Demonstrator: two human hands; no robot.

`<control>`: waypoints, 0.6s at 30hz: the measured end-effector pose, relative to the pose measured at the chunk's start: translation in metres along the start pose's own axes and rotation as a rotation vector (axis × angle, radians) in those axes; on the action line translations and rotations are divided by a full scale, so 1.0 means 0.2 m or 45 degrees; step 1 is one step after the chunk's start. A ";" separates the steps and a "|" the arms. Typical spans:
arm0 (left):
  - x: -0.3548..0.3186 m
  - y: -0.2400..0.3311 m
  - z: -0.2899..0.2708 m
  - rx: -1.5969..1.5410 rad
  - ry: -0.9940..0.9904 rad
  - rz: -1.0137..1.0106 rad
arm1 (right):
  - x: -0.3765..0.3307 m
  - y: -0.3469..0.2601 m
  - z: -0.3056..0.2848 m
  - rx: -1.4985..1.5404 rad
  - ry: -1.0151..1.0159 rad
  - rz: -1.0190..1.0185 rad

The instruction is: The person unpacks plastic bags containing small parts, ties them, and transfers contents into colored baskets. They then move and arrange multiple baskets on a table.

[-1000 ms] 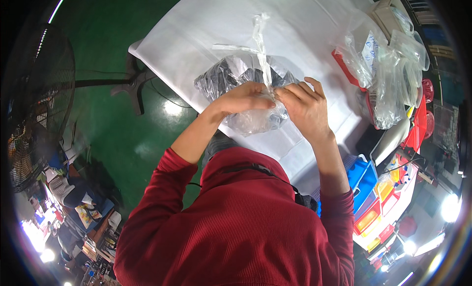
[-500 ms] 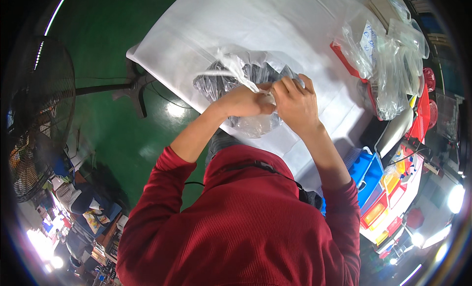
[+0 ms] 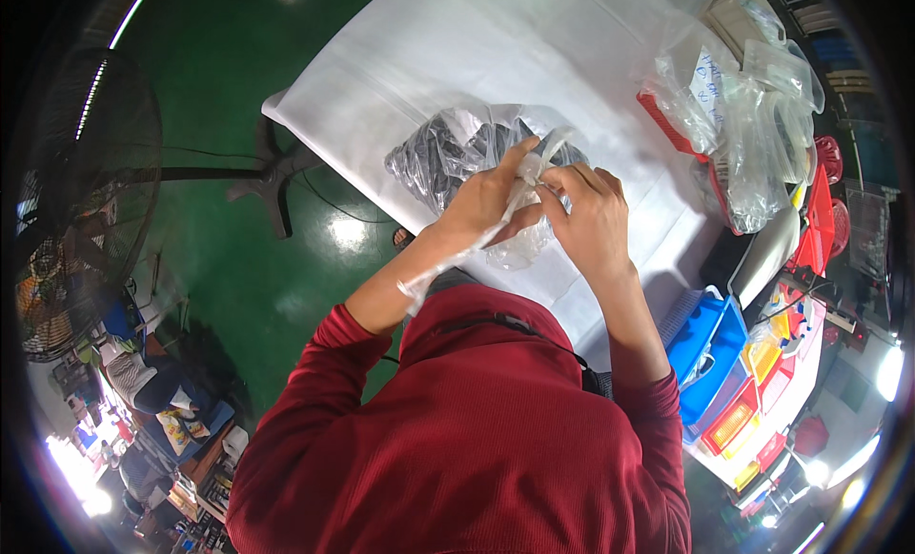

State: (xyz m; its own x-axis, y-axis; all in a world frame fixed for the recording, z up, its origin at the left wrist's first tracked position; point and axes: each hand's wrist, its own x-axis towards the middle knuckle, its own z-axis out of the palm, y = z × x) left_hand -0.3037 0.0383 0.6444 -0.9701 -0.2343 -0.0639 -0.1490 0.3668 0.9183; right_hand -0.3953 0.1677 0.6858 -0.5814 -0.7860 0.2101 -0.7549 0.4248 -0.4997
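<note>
A clear plastic bag (image 3: 429, 159) full of dark items lies on the white-covered table in front of me. What the items are cannot be made out through the plastic. Over the bag's near side, my left hand (image 3: 484, 203) is closed on a whitish, translucent plastic strip (image 3: 448, 262), whose loose end trails back along my left wrist. My right hand (image 3: 591, 216) faces it, fingertips pinched on the same strip by the gathered plastic. Both hands almost touch there, and the fingers hide part of the bag's neck.
White sheeting (image 3: 457, 54) covers the table. At the right are clear plastic bags (image 3: 758, 163), a red tray (image 3: 667, 120) and a blue basket (image 3: 705, 354). On the green floor (image 3: 219, 68) at the left stands a large fan (image 3: 81, 192).
The strip's loose end has swung from above the bag down along my left forearm. My left hand has turned, its fingers now pointing up, and my right hand has shifted slightly down and right.
</note>
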 end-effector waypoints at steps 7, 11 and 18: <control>-0.08 0.16 -0.11 -0.076 -0.266 -0.105 | -0.01 -0.02 -0.02 -0.198 0.139 -0.270; -0.09 0.21 -0.28 0.119 0.415 0.390 | -0.04 0.02 -0.03 0.431 0.156 -0.123; -0.18 0.28 -0.11 0.577 0.434 0.612 | -0.11 0.01 0.06 2.027 -0.014 0.800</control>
State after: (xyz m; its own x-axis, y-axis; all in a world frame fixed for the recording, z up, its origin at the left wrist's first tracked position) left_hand -0.2735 0.0482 0.7072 -0.8459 -0.1935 0.4971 0.1412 0.8174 0.5585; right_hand -0.3798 0.1800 0.6703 -0.6412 -0.6912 -0.3333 0.5999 -0.1806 -0.7794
